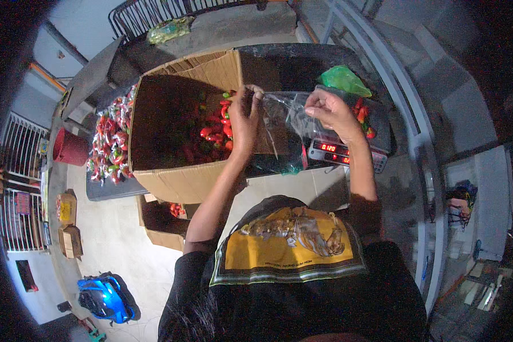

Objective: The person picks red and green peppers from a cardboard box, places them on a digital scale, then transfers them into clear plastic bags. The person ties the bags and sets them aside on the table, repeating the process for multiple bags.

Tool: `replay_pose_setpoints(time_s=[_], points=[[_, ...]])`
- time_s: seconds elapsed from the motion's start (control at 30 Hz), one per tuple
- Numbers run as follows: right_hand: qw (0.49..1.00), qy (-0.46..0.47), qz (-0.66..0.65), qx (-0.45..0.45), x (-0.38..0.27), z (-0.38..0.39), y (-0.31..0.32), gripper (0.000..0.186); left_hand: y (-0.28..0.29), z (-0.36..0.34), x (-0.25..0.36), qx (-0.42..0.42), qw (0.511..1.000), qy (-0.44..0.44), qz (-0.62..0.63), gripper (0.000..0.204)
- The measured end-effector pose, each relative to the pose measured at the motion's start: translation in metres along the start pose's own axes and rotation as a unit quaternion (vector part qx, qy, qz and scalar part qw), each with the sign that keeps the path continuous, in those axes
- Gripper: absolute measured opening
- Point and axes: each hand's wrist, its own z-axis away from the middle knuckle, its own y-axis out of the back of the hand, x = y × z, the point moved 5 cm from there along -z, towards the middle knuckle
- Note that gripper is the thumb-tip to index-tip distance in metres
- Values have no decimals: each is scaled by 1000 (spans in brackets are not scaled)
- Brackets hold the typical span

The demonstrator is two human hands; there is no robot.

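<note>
My left hand (244,117), fingers closed on the rim of a clear plastic bag (282,128), is at the right edge of a large cardboard box (174,171) holding red and green peppers (211,131). My right hand (328,111) pinches the bag's other side, over a digital scale (336,153) with a lit red display. Several peppers (362,117) lie on the scale just beyond my right hand, beside a green plastic bag (345,81). The clear bag is stretched between my hands; whether anything is inside it I cannot tell.
A pile of bagged peppers (111,137) covers the dark table's (105,191) left end. A lower box (159,231) sits nearer me. A red bucket (68,145), small boxes (69,242) and a blue object (105,299) stand at left. A metal frame (422,159) borders the right.
</note>
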Motion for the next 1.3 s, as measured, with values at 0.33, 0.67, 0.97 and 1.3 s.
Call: replay_pose_setpoints(time_s=[0.33,0.67,0.97,1.3], points=[[995,30,-26,96,24,-19,20,18,-23,-5,3,-94,988,98,75,30],[990,118,10,73,43,-24,44,14,-73,-6,-14,-117,988,72,70,10],[991,64,-49,107,51,-29,42,16,-103,8,-15,-216,916,263,213,13],[988,138,40,62,66,-29,49,19,-95,2,-7,-128,945,222,202,17]])
